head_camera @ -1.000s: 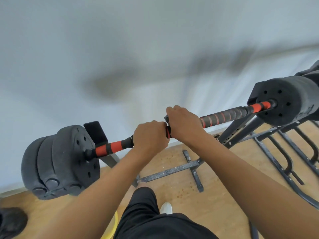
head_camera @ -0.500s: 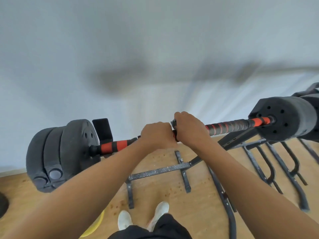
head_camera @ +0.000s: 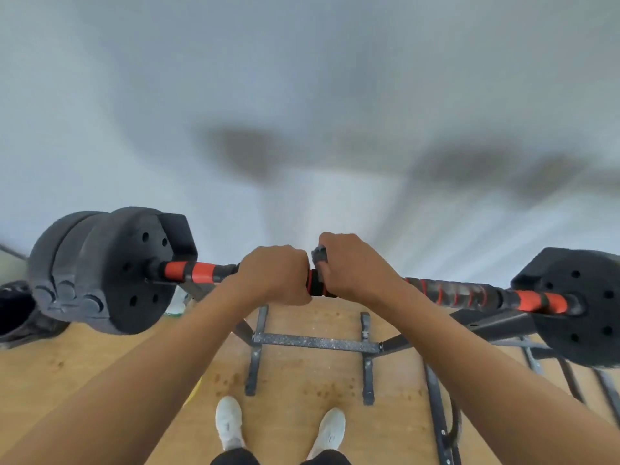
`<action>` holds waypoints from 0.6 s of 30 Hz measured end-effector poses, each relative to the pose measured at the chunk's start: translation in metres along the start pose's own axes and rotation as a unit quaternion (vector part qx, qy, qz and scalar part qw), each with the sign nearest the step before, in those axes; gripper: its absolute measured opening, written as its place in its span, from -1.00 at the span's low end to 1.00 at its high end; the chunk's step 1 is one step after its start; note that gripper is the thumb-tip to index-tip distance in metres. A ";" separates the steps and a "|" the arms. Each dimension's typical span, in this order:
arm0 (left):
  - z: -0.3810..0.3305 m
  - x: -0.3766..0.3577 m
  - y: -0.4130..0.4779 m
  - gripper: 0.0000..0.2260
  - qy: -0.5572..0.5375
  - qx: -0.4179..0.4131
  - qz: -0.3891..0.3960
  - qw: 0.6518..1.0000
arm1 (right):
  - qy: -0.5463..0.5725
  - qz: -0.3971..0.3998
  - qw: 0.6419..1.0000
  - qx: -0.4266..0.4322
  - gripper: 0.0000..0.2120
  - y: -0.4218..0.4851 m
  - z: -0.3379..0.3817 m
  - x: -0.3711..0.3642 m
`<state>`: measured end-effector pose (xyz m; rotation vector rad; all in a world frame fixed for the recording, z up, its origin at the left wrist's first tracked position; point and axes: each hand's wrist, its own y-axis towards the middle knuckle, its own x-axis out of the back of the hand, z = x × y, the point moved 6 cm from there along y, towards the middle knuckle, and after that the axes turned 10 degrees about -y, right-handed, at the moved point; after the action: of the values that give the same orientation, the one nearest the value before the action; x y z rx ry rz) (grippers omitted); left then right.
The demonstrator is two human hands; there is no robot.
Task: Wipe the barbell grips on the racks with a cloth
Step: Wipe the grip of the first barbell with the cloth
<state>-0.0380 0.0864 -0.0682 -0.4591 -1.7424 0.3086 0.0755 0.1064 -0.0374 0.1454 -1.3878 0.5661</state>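
Note:
A barbell [head_camera: 463, 292] with a black and orange grip runs left to right across the view, with black weight plates at its left end [head_camera: 110, 270] and right end [head_camera: 580, 307]. My left hand [head_camera: 275, 275] grips the bar near its middle. My right hand [head_camera: 355, 266] grips the bar right beside it, and a dark grey cloth [head_camera: 318, 255] sticks out between my thumb and fingers there. The two hands nearly touch. The bar under both hands is hidden.
A dark metal rack base [head_camera: 315, 342] with crossbars stands on the wooden floor [head_camera: 100, 357] below the bar. More rack rails [head_camera: 439, 414] run at the lower right. My white shoes [head_camera: 229, 421] stand in front of it. A pale wall fills the upper view.
The view has swung so the barbell now lies level and centred, with the rack base straight ahead. Both hands keep their grip near the bar's middle, close together.

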 end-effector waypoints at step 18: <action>-0.007 -0.011 -0.021 -0.78 0.024 -0.122 -0.287 0.950 | 0.000 -0.074 0.997 -0.037 -0.90 -0.002 -0.040 0.036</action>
<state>-0.0324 0.0625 -0.0670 -0.1150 -1.7895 -0.3356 0.1142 0.1314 -0.0105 0.1867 -1.3829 0.3907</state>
